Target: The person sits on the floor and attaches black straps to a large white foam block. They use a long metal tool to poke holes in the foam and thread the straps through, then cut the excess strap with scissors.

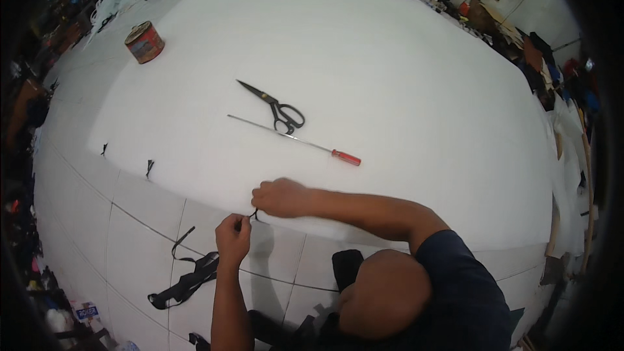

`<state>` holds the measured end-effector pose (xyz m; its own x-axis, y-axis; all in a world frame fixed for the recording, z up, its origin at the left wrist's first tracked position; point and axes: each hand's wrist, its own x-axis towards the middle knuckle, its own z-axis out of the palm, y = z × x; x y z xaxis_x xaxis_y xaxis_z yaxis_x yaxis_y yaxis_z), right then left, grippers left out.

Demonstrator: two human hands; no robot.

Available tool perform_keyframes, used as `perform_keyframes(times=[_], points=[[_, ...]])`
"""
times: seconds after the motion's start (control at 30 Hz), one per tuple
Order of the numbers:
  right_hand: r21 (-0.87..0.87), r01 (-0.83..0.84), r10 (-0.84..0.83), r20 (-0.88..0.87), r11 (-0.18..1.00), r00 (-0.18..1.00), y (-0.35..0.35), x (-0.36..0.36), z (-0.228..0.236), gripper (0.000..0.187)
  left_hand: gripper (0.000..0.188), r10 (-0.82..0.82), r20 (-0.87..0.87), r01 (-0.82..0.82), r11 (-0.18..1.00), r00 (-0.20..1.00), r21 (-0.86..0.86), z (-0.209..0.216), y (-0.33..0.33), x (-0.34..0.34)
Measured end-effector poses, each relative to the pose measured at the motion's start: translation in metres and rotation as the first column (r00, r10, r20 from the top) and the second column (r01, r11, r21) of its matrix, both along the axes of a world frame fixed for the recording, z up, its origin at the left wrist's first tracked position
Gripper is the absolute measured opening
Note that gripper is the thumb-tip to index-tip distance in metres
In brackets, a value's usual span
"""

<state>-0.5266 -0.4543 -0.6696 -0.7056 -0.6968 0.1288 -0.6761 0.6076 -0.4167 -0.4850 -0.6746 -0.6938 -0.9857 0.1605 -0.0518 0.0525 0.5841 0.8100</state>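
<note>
Two black ties (149, 168) already sit on the white sheet's (403, 91) edge, left hand (233, 239) and right hand (281, 198) pinch a third black cord (253, 214) there, and black straps (188, 283) lie seemingly unused nearby.

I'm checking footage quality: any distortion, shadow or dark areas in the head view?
In the head view, the tiled floor shows curved lines; also there, a grey shadow falls below the right hand; the head view's corners go black.
</note>
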Motion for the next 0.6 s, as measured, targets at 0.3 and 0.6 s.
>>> perform_keyframes(times=[0.3,0.6], points=[[0.234,0.673,-0.709,0.147,0.702,0.689,0.099,-0.125,0.031,0.047,0.029,-0.244,0.155,0.279,0.919,0.957,-0.279,0.080,-0.018,-0.024],[0.249,0.616,-0.661,0.368,0.747,0.654,0.107,-0.100,0.084,0.037,0.033,-0.106,0.302,0.198,0.936,0.947,-0.292,0.112,-0.026,-0.026]])
